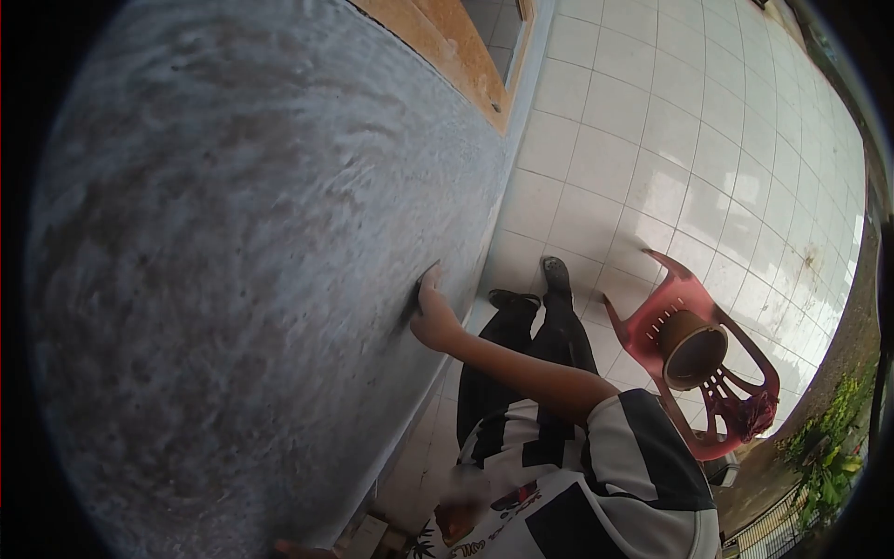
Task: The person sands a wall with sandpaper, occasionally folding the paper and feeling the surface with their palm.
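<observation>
My right hand [434, 312] reaches across to the grey-blue, blotchy wall [233, 233] and presses against its lower part. Its fingers are bent around something thin and dark at the wall face, too small and shaded to name. A dark patch, perhaps shadow, lies beside the fingers. At the bottom edge of the view, a blurred reddish bit against the wall may be part of my left hand [300, 550]; its fingers do not show clearly.
On the white tiled floor [605, 140] stands a red plastic chair [643, 326]. It bears a brown bucket [694, 349] and a crumpled dark red cloth [750, 415]. A wooden frame [447, 47] is set into the wall. Green plants [824, 456] grow beyond the floor's edge.
</observation>
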Demonstrator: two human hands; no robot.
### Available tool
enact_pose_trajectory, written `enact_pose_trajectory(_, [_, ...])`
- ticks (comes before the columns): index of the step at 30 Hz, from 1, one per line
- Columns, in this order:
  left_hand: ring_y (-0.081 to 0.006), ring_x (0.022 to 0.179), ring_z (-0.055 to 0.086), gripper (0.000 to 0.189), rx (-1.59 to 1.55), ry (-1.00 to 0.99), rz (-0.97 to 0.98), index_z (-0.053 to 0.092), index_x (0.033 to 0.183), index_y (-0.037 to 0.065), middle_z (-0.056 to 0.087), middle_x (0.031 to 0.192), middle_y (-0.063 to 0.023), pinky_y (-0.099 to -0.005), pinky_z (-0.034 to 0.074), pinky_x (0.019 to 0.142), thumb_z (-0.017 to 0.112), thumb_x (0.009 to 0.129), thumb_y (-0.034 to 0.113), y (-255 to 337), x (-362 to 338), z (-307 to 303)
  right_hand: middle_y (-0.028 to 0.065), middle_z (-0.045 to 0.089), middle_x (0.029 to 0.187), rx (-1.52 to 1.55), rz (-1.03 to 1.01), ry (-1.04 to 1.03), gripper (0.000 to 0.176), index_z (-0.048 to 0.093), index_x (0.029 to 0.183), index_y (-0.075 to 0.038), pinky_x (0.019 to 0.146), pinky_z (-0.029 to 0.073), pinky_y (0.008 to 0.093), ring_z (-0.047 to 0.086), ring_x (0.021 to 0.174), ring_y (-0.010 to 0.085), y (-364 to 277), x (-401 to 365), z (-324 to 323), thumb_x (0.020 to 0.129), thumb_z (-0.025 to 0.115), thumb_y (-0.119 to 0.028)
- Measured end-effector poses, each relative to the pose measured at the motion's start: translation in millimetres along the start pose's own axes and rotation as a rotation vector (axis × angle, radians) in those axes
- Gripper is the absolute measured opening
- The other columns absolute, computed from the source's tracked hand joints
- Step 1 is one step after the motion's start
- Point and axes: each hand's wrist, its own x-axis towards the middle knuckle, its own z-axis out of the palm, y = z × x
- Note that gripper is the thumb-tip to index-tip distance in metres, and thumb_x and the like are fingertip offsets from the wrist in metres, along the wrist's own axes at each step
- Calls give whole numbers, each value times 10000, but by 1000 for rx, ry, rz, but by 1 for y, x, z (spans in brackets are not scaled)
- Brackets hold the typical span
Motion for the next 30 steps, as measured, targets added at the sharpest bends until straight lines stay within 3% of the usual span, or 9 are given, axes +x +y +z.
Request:
enact_pose_trajectory(4, [-442, 1439, -151, 1260, 5, -16, 81, -48, 1493, -20, -131, 1543, -333, -673, 34, 1128, 668, 705, 654, 16, 14, 11, 451, 546, 1082, -652, -496, 402, 849, -124, 1400, 232, 934, 456, 480, 572, 1050, 537, 17, -11, 20, 774, 431, 90])
enact_pose_trajectory(6, [-442, 1440, -144, 1245, 4, -11, 111, -40, 1493, -20, -124, 1544, -332, -672, 36, 1129, 662, 713, 650, 26, 19, 19, 497, 397, 1290, -215, -63, 114, 842, -131, 1413, 218, 1036, 394, 458, 502, 1173, 542, 27, 29, -11, 767, 401, 120])
enact_pose_trajectory(9, [-441, 1441, -134, 1223, -29, -7, 175, -28, 1494, -20, -115, 1546, -330, -670, 39, 1130, 653, 725, 644, 47, 30, 42, 500, 306, 1372, -124, 20, 121, 860, -156, 1428, 195, 1081, 350, 449, 461, 1221, 541, 68, 94, -50, 759, 382, 143])
enact_pose_trajectory(13, [-441, 1443, -120, 1193, -70, -14, 230, -11, 1494, -21, -102, 1549, -327, -667, 43, 1131, 641, 741, 635, 70, 36, 79, 501, 161, 1452, -275, -333, 201, 901, -198, 1443, 155, 1090, 347, 443, 407, 1287, 544, 20, 31, -32, 755, 385, 141])
enact_pose_trajectory(18, [-440, 1445, -104, 1156, -22, -38, 276, 9, 1495, -22, -85, 1552, -323, -663, 47, 1132, 627, 760, 624, 70, 39, 80, 499, 32, 1484, -99, -204, 203, 927, -215, 1437, 158, 1122, 315, 422, 355, 1323, 558, 49, 98, -72, 748, 405, 136])
enact_pose_trajectory(20, [-440, 1446, -97, 1142, -25, -25, 287, 17, 1495, -22, -79, 1553, -321, -661, 49, 1133, 621, 768, 620, 75, 42, 87, 475, -151, 1489, -29, -60, 139, 987, -213, 1416, 188, 1152, 297, 405, 101, 1430, 551, 54, 112, -77, 711, 476, 149])
enact_pose_trajectory(26, [-439, 1448, -77, 1098, 3, -29, 319, 42, 1496, -23, -59, 1557, -317, -657, 55, 1135, 603, 792, 607, 72, 46, 86, 483, -118, 1490, -239, -311, 183, 987, -198, 1408, 209, 1155, 299, 435, 67, 1438, 557, 10, 77, -76, 696, 483, 155])
enact_pose_trajectory(28, [-439, 1449, -70, 1084, 10, -21, 321, 50, 1496, -23, -53, 1558, -315, -655, 57, 1135, 597, 800, 602, 69, 46, 82, 477, -124, 1494, 212, 16, 52, 993, -185, 1409, 212, 1185, 234, 495, -76, 1419, 590, 17, 105, -101, 693, 501, 153])
enact_pose_trajectory(30, [-438, 1450, -63, 1069, 2, -1, 323, 58, 1496, -24, -46, 1560, -314, -653, 59, 1136, 591, 808, 598, 69, 48, 85, 472, -137, 1496, 195, 39, 79, 1003, -181, 1416, 206, 1171, 268, 503, 71, 1426, 587, 5, 89, -83, 706, 526, 144])
